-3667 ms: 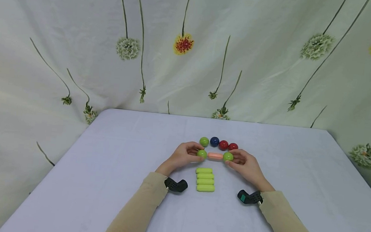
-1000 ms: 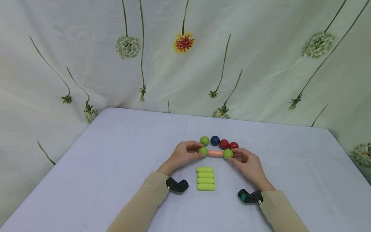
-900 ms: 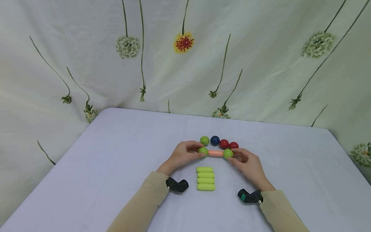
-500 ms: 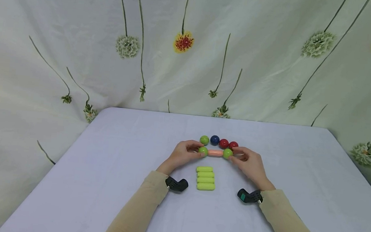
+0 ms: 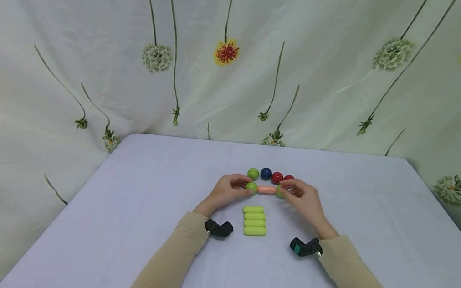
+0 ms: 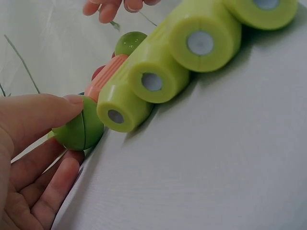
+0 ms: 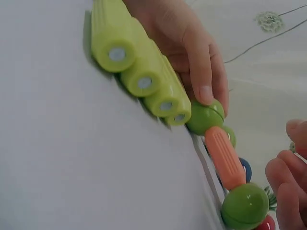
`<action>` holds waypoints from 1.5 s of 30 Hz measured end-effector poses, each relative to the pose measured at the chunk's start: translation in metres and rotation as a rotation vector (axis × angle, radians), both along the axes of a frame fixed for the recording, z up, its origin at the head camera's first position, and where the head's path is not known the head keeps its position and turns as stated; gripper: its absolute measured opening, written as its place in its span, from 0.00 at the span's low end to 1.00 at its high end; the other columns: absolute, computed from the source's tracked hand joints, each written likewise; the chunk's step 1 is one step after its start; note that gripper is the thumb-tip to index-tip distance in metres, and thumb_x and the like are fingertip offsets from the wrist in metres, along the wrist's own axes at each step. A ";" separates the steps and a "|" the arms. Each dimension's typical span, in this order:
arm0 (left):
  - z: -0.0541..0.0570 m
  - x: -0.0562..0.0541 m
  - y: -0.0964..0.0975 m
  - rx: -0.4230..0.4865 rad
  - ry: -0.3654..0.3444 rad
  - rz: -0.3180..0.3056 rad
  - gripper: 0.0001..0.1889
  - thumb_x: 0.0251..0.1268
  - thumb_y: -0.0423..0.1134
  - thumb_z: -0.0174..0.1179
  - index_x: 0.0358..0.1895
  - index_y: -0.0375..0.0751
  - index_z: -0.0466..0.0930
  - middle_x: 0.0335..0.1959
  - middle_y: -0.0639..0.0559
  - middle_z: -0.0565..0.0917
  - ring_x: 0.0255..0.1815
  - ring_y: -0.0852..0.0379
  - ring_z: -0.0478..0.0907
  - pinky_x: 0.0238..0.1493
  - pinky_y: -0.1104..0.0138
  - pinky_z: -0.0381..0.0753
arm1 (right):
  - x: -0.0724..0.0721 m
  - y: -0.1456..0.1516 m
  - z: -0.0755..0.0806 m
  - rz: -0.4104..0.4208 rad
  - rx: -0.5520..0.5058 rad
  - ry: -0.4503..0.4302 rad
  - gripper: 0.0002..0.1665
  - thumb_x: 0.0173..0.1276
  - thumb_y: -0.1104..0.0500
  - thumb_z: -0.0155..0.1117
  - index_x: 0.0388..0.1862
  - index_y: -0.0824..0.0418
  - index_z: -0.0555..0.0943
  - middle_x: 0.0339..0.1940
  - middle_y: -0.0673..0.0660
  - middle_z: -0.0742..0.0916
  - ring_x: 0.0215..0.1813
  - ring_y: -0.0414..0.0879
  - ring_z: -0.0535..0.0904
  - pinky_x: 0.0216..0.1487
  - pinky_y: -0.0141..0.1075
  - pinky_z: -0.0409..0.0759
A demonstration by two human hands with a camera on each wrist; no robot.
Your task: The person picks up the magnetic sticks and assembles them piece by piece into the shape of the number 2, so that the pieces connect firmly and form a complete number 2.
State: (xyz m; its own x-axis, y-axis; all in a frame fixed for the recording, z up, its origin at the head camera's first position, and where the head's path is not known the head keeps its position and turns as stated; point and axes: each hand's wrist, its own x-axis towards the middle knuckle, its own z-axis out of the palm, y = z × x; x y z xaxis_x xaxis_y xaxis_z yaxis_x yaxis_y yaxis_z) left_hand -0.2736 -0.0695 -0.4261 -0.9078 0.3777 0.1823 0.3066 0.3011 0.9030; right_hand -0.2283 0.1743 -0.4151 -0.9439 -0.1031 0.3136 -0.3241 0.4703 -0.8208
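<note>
With thumb and fingers, my left hand [image 5: 226, 191] holds a green ball [image 6: 79, 125] at the left end of an orange ribbed rod [image 5: 266, 190]. A second green ball [image 7: 245, 206] touches the rod's other end. My right hand [image 5: 304, 200] hovers beside that ball with fingers loosely bent. Both wrist views show a gap between those fingers and the ball, and nothing in them. Several yellow-green rods [image 5: 255, 223] with grey round end discs lie side by side nearer the person.
Behind the orange rod stands a row of balls: one green [image 5: 253, 173], one blue [image 5: 266, 173] and two red ones [image 5: 277, 178], the right one partly hidden by the right hand. A white cloth covers the table [image 5: 145, 228]; a flowered curtain [image 5: 324, 111] hangs behind.
Earlier, both green balls stood slightly apart from the orange rod; now they touch its ends. The right hand has let go of its ball and shifted slightly left and up.
</note>
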 end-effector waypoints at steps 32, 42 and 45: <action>-0.016 -0.011 -0.002 0.019 -0.003 0.000 0.18 0.54 0.40 0.69 0.48 0.39 0.82 0.44 0.49 0.83 0.43 0.55 0.79 0.46 0.65 0.77 | 0.017 -0.045 -0.022 0.143 0.096 -0.065 0.14 0.62 0.56 0.67 0.46 0.60 0.83 0.42 0.50 0.86 0.45 0.42 0.80 0.48 0.38 0.76; -0.015 -0.010 -0.001 -0.005 -0.010 0.005 0.17 0.54 0.41 0.69 0.48 0.42 0.82 0.42 0.52 0.83 0.43 0.58 0.78 0.45 0.67 0.77 | 0.018 -0.045 -0.021 0.150 0.097 -0.077 0.14 0.63 0.57 0.66 0.45 0.62 0.83 0.39 0.50 0.86 0.40 0.41 0.79 0.44 0.35 0.78; -0.013 -0.009 -0.001 -0.005 -0.004 0.010 0.16 0.54 0.40 0.68 0.47 0.42 0.82 0.42 0.52 0.83 0.43 0.58 0.79 0.44 0.66 0.77 | 0.017 -0.044 -0.019 0.147 0.099 -0.098 0.14 0.62 0.56 0.67 0.44 0.61 0.83 0.36 0.49 0.85 0.37 0.40 0.79 0.42 0.33 0.78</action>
State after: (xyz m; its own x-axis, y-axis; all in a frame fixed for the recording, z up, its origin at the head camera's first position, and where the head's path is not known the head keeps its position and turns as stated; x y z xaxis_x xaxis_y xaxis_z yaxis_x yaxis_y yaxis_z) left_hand -0.2830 -0.0707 -0.4396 -0.9124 0.3693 0.1765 0.2996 0.3088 0.9027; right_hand -0.2109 0.1306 -0.4343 -0.9420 -0.2679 0.2023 -0.3159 0.5034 -0.8042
